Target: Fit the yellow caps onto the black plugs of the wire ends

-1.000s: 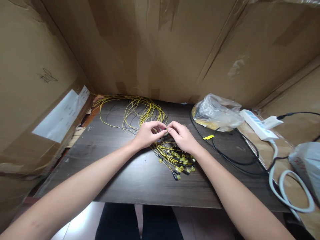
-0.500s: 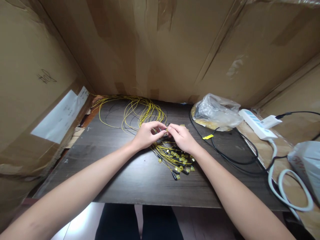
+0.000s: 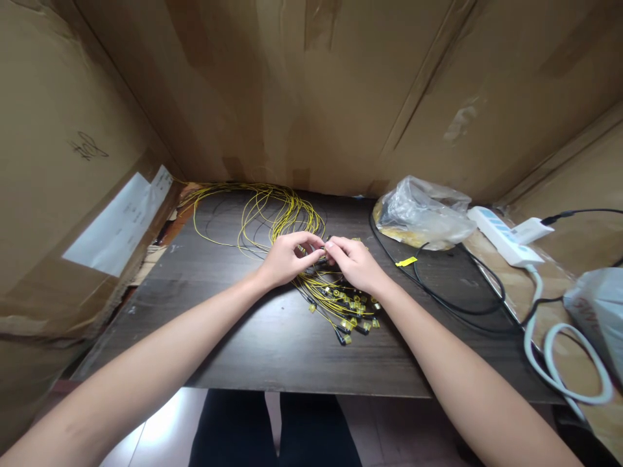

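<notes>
A bundle of thin yellow cables (image 3: 296,214) runs across the dark table to just under my hands. Their black connector ends, with clear yellowish caps (image 3: 348,322), lie in a loose cluster in front of my right hand. My left hand (image 3: 292,258) is pinched, thumb and index finger meeting on one cable connector over the bundle. Touching it from the right, my right hand (image 3: 351,261) grips the same small piece with thumb and index finger. Most of that piece is hidden by the fingertips.
Cardboard walls (image 3: 272,97) enclose the table (image 3: 233,350) at the back and sides. On the right lie a clear plastic bag (image 3: 423,211), a black cable with a yellow tag (image 3: 405,262), a white power strip (image 3: 503,237) with its coiled cord, and a whitish bag (image 3: 596,311).
Both hands stay together at the same spot over the bundle, with only slight finger movement. The whole view has shifted a little.
</notes>
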### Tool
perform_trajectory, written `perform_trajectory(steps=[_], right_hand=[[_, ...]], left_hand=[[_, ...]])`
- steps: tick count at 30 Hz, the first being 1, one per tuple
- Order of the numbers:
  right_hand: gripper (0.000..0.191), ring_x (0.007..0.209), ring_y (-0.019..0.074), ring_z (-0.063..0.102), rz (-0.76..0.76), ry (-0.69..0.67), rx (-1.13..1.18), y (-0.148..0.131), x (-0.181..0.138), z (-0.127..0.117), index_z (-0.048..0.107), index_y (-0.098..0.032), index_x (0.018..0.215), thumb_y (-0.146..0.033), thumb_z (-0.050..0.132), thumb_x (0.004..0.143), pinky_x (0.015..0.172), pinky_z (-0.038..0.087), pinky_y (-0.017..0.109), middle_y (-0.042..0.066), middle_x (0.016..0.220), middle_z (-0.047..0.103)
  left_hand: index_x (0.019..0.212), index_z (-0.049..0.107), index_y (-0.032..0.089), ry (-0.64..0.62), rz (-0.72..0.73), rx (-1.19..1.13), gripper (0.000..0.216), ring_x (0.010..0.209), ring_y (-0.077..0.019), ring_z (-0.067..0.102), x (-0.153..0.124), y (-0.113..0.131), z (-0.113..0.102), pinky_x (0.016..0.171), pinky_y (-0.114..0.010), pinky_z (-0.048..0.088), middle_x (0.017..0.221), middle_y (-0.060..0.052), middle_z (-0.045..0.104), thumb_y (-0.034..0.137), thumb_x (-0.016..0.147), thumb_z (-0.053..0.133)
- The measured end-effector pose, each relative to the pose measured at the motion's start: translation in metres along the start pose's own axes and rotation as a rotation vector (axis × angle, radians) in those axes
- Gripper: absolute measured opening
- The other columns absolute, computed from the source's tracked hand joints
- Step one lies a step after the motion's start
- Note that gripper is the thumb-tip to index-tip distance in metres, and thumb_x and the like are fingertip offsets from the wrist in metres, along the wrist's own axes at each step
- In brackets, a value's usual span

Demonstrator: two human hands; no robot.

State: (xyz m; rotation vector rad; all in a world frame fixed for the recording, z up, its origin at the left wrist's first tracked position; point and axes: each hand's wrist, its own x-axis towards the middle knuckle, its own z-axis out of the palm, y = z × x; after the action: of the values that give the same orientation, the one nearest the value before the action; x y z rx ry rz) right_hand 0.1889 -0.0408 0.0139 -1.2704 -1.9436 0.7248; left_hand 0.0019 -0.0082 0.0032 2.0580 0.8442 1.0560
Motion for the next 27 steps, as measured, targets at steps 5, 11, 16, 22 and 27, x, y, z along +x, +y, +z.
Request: perform_trajectory(steps=[5, 11, 16, 22, 27], right_hand=[[0.026, 0.072, 0.0172, 0.055, -0.006, 0.037, 0.001, -0.0013, 0.0004, -0.0001, 0.057, -0.02, 0.078, -0.034, 0.046, 0.097, 0.069, 0.039, 0.029, 0.002, 0.075, 0.061], [0.027, 0.067, 0.016, 0.051, 0.007, 0.034, 0.018, -0.0008, 0.0008, 0.0002, 0.053, -0.02, 0.074, -0.033, 0.044, 0.097, 0.066, 0.038, 0.029, 0.0, 0.07, 0.057], [0.034, 0.067, 0.0161, 0.052, 0.016, 0.027, -0.004, 0.0004, 0.0004, 0.0015, 0.051, -0.02, 0.071, -0.035, 0.041, 0.1, 0.067, 0.038, 0.029, 0.0, 0.068, 0.056], [0.018, 0.073, 0.0164, 0.053, -0.029, 0.08, 0.023, -0.0004, 0.0, 0.0013, 0.057, -0.019, 0.085, -0.034, 0.053, 0.094, 0.068, 0.039, 0.028, 0.002, 0.08, 0.061], [0.037, 0.066, 0.0162, 0.05, -0.03, 0.033, -0.016, 0.0016, 0.0007, 0.0036, 0.047, -0.021, 0.067, -0.034, 0.039, 0.1, 0.066, 0.036, 0.03, 0.0, 0.065, 0.053]], left_hand=[[0.091, 0.072, 0.015, 0.005, -0.036, 0.001, 0.015, 0.075, -0.0145, 0.067, 0.0008, 0.0024, -0.0005, 0.06, -0.021, 0.052, 0.086, -0.005, 0.075, 0.028, 0.086, 0.067], [0.092, 0.075, 0.016, -0.012, -0.026, -0.026, 0.015, 0.073, -0.0134, 0.067, 0.0008, 0.0002, -0.0013, 0.06, -0.021, 0.051, 0.086, -0.005, 0.076, 0.028, 0.086, 0.069], [0.092, 0.075, 0.015, 0.012, -0.022, -0.005, 0.014, 0.074, -0.0135, 0.068, 0.0009, 0.0, -0.0006, 0.06, -0.021, 0.05, 0.087, -0.005, 0.076, 0.027, 0.086, 0.07], [0.091, 0.076, 0.014, 0.019, -0.078, -0.067, 0.016, 0.075, -0.0142, 0.069, 0.0015, 0.0, -0.0009, 0.061, -0.021, 0.051, 0.086, -0.005, 0.077, 0.028, 0.085, 0.071], [0.09, 0.075, 0.015, 0.013, -0.034, -0.026, 0.014, 0.074, -0.0139, 0.068, 0.0006, 0.0011, -0.0006, 0.061, -0.021, 0.051, 0.084, -0.004, 0.076, 0.027, 0.085, 0.07]])
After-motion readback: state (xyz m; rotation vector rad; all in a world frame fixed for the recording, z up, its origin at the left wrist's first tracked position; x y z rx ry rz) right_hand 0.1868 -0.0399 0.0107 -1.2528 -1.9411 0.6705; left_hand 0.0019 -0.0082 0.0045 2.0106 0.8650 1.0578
